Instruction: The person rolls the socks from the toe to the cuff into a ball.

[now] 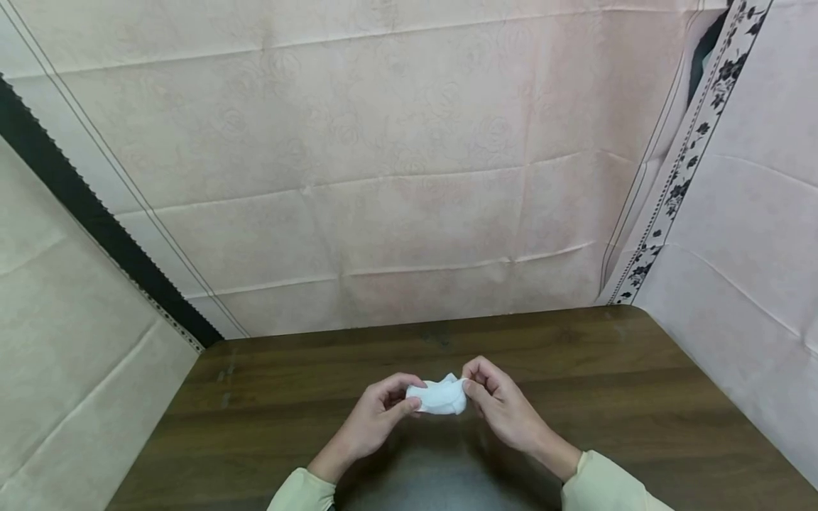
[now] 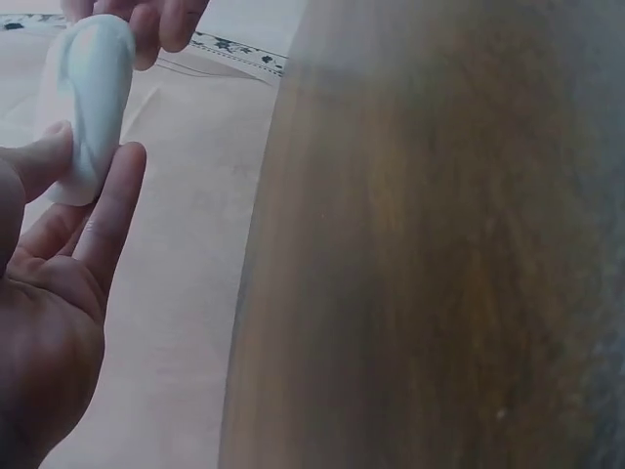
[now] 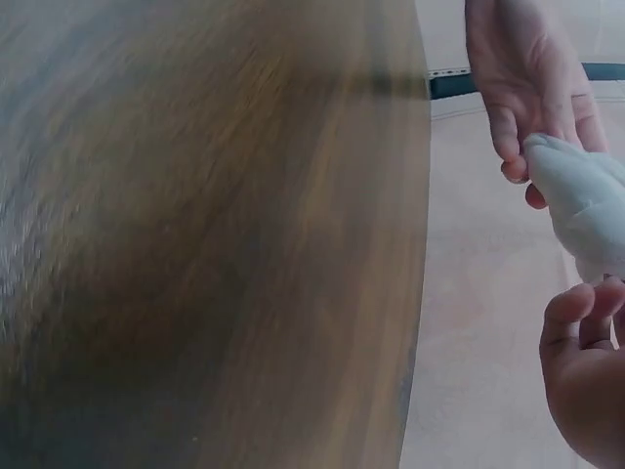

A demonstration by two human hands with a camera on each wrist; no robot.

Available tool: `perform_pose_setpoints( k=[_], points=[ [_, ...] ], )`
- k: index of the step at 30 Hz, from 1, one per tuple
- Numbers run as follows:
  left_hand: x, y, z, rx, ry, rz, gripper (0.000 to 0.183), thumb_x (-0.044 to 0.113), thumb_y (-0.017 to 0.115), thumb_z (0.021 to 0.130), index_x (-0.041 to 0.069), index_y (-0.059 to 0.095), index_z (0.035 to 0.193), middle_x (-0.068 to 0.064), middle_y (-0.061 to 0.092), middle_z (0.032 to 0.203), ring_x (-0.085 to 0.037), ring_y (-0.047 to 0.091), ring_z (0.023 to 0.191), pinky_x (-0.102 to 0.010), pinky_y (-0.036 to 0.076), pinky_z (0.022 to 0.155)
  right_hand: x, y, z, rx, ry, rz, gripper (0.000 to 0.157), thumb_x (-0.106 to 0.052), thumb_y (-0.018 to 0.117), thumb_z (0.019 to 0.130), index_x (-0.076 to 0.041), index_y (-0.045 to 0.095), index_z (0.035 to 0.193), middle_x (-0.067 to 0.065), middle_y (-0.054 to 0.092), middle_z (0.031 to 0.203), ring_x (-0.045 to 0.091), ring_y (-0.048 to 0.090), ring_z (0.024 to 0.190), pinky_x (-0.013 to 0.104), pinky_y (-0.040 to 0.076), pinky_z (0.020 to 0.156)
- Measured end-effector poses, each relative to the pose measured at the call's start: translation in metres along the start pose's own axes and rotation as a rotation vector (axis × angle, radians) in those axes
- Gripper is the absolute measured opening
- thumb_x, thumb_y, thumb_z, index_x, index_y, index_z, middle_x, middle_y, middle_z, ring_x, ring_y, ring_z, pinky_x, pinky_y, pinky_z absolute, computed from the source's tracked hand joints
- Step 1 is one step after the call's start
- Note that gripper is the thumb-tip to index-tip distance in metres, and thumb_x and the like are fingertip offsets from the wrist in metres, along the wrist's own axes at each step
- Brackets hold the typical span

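A small white folded cloth bundle (image 1: pixel 441 397), soft and rounded, is held above the table between both hands. My left hand (image 1: pixel 375 419) pinches its left end, thumb on the near side and fingers behind. At the bundle's right end, my right hand (image 1: pixel 505 410) pinches the edge between thumb and curled fingers; a small peak of cloth sticks up there. In the left wrist view the bundle (image 2: pixel 95 98) looks like a smooth roll with a fold along it. The right wrist view shows its lumpier side (image 3: pixel 591 210), cut off by the frame edge.
Beneath the hands lies a dark brown wooden table (image 1: pixel 268 419) with rounded far corners. Pale, creased cloth sheets (image 1: pixel 409 234) hang behind it and at both sides. A black strip (image 1: pixel 115 227) runs down the left sheet, and a floral border (image 1: pixel 677 184) the right.
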State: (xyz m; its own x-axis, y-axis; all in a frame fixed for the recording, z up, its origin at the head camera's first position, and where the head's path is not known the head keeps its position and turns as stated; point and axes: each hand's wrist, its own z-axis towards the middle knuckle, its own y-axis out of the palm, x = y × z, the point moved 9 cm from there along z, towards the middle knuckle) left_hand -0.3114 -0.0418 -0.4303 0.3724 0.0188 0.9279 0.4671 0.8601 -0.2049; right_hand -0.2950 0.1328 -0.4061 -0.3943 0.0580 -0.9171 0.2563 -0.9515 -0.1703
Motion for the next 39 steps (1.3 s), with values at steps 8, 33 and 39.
perform_pose_setpoints(
  k=[8, 33, 39],
  points=[
    [0.002, 0.001, -0.001, 0.016, -0.048, 0.157, 0.017, 0.016, 0.067, 0.097, 0.014, 0.068, 0.114, -0.002, 0.068, 0.111, -0.017, 0.064, 0.094, -0.032, 0.056, 0.079, 0.0, 0.004, -0.001, -0.065, -0.029, -0.139, 0.005, -0.008, 0.053, 0.105, -0.011, 0.056, 0.101, 0.007, 0.055, 0.089, 0.016, 0.054, 0.079, 0.03, 0.048, 0.066],
    [0.006, -0.013, -0.001, 0.176, -0.017, 0.21, 0.006, 0.007, 0.075, 0.09, 0.009, 0.079, 0.094, -0.002, 0.071, 0.092, -0.014, 0.065, 0.083, -0.028, 0.054, 0.07, -0.005, 0.002, 0.0, -0.002, -0.095, -0.253, 0.012, -0.004, 0.069, 0.094, -0.016, 0.067, 0.095, -0.002, 0.069, 0.094, 0.014, 0.056, 0.075, 0.027, 0.047, 0.062],
    [-0.004, -0.015, -0.002, 0.141, -0.058, 0.133, 0.01, 0.017, 0.075, 0.091, 0.011, 0.08, 0.098, -0.002, 0.074, 0.093, -0.016, 0.067, 0.083, -0.029, 0.055, 0.071, 0.003, 0.005, 0.0, -0.033, 0.001, -0.18, 0.008, -0.006, 0.064, 0.099, -0.014, 0.063, 0.097, 0.001, 0.063, 0.091, 0.015, 0.056, 0.079, 0.027, 0.048, 0.066]
  ],
)
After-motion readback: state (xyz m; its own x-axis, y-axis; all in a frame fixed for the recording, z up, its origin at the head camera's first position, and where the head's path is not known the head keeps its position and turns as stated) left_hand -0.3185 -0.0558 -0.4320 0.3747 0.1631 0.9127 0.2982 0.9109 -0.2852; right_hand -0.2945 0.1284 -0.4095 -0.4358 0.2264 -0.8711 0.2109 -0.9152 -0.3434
